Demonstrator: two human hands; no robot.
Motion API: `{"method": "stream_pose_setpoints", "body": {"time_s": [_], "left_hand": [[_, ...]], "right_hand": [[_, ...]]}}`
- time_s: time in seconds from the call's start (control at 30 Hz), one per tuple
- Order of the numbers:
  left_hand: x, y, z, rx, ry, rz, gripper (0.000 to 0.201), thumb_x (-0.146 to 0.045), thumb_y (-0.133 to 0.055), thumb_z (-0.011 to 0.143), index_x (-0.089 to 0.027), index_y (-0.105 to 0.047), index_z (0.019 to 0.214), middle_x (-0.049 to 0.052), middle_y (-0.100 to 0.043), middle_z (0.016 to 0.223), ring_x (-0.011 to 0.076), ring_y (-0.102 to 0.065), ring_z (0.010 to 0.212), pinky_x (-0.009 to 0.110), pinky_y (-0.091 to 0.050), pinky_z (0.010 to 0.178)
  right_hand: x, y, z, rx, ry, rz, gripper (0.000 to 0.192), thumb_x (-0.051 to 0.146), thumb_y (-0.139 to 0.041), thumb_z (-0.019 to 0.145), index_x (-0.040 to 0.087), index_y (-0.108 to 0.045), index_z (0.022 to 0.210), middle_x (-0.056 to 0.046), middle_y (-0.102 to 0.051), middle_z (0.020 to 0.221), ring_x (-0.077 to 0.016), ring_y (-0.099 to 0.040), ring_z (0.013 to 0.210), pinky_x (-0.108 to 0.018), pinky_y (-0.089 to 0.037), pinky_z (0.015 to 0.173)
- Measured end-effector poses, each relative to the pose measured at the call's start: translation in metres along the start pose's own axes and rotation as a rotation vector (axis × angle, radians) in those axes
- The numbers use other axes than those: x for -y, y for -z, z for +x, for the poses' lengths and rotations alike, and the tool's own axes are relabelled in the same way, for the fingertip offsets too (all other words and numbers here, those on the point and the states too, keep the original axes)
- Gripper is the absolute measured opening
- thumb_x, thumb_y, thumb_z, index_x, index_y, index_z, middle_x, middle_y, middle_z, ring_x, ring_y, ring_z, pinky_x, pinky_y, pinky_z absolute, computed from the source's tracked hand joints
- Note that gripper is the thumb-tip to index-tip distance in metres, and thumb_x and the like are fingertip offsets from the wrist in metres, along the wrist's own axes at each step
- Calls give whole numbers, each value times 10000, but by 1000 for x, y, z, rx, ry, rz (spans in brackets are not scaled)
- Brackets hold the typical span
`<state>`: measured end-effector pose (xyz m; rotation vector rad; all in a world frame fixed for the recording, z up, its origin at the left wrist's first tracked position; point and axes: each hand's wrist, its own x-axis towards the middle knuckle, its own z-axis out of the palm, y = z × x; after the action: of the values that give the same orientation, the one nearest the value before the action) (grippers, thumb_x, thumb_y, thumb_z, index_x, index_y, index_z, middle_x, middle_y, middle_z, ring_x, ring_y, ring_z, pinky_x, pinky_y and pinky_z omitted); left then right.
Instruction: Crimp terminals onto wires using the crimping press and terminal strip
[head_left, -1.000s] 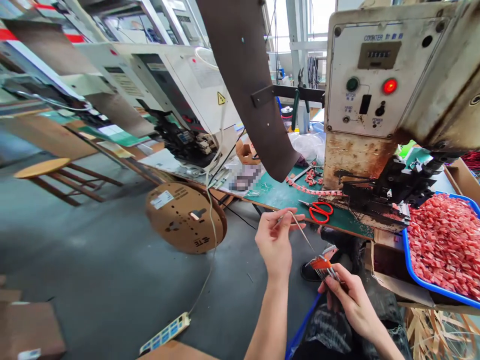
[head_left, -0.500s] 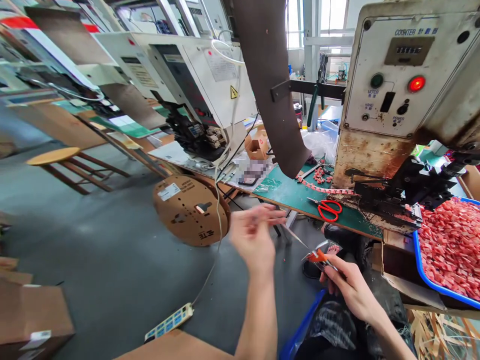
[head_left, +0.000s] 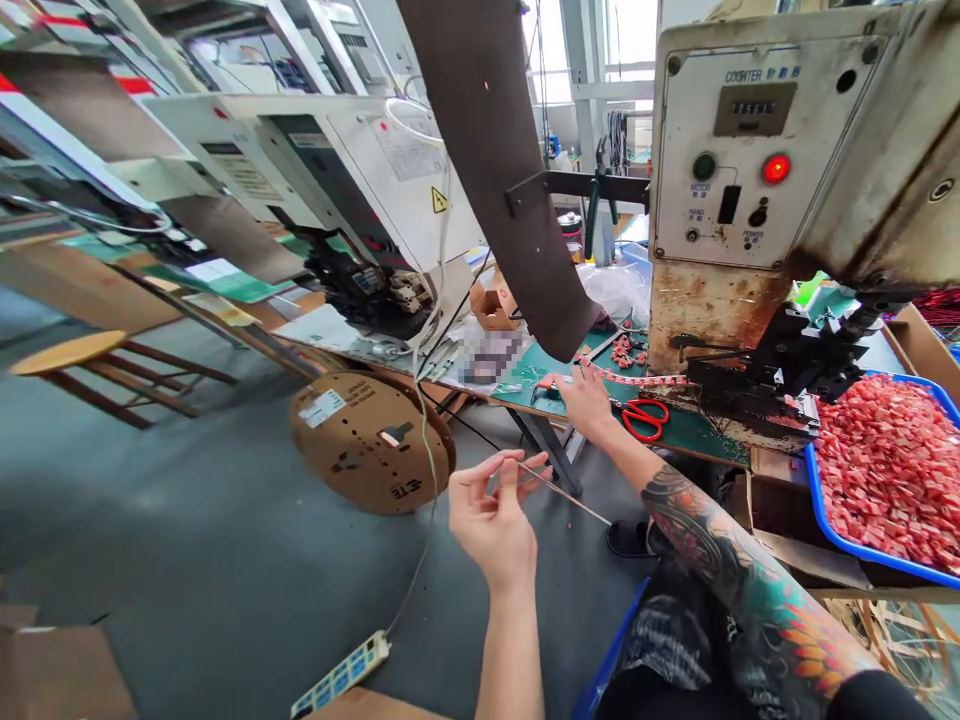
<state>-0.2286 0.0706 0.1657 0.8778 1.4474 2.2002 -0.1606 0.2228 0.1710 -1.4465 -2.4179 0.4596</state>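
we count two hands, one thin wire, one pair of red scissors [head_left: 645,418]. our left hand [head_left: 495,520], lower centre, pinches the wire [head_left: 570,497] between thumb and fingertips; it is pale, straight and slants down to the right. our right hand [head_left: 583,398] lies spread on the green mat [head_left: 540,385], just left of the scissors.

Red-handled scissors [head_left: 643,418] lie on the green worktop [head_left: 555,385]. A blue tray [head_left: 829,528] brims with pink-red pieces [head_left: 889,470]. The forearm [head_left: 739,580] bears dark, teal and orange tattoos. A red lamp [head_left: 776,168] glows on the cream, rust-stained machine [head_left: 705,300].
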Motion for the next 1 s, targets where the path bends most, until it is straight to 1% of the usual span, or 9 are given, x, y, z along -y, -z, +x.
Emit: {"method": "stream_pose_setpoints", "body": {"time_s": [0.13,0.27,0.3,0.4,0.5,0.63,0.7,0.83,1.0], "left_hand": [[9,-4,-10,79,94,-28,444,-471,-853,741,-189,-525,844,-5,-719,807,218,-772,644,306,-631,550],[14,-24,-15,164,213,-100,448,-475,-878,710,-192,-548,817,6,-749,769,194,-753,637,308,-628,602],[15,-33,-19,199,239,-120,438,-470,-883,707,-192,-562,813,11,-754,762,184,-744,638,296,-618,612],[16,-66,-36,336,315,-171,392,-440,-894,706,-192,-601,786,21,-765,756,162,-730,690,260,-578,673],[11,-99,-57,490,457,-248,394,-446,-908,687,-193,-613,749,20,-760,729,166,-731,749,253,-541,732],[0,-126,-74,673,705,-400,427,-464,-919,675,-199,-592,752,12,-743,703,145,-667,668,246,-491,667],[-4,-132,-75,729,760,-470,439,-451,-930,667,-197,-579,742,8,-732,686,124,-624,625,241,-478,667],[-5,-136,-72,770,787,-523,433,-421,-939,663,-195,-577,737,4,-710,667,131,-630,652,240,-472,684],[5,-142,-66,796,836,-574,451,-414,-948,652,-187,-572,754,-2,-696,664,107,-583,623,223,-452,656]], "right_hand": [[-9,10,-14,27,63,108,494,11,-442,951,127,-615,1399,-194,-592,1395,-259,-531,1295,-372,-396,1099],[-27,33,-97,27,188,311,362,179,-434,1047,218,-698,1292,-56,-746,1137,-172,-659,1030,-259,-491,918],[-34,36,-123,23,183,524,348,244,-428,1065,199,-723,1244,-53,-758,1028,-170,-668,922,-261,-502,842],[-59,37,-194,51,-24,930,429,428,-401,1074,187,-706,1255,-34,-735,842,-130,-560,625,-237,-450,605],[-79,31,-237,-101,-183,942,408,510,-495,1026,181,-732,1072,-67,-706,927,-130,-539,654,-230,-403,546],[-91,30,-256,-394,-351,894,408,566,-592,966,193,-627,803,-13,-577,715,-129,-499,640,-223,-391,540],[-91,32,-258,-325,-395,1018,413,588,-604,954,188,-641,857,18,-519,633,-111,-461,562,-213,-361,491],[-83,36,-257,21,-381,1480,499,635,-617,924,142,-699,929,-21,-609,641,-67,-382,418,-191,-258,369],[-77,44,-260,-55,-498,1755,482,596,-724,854,116,-715,892,-45,-628,531,-46,-339,390,-174,-220,390]]}}
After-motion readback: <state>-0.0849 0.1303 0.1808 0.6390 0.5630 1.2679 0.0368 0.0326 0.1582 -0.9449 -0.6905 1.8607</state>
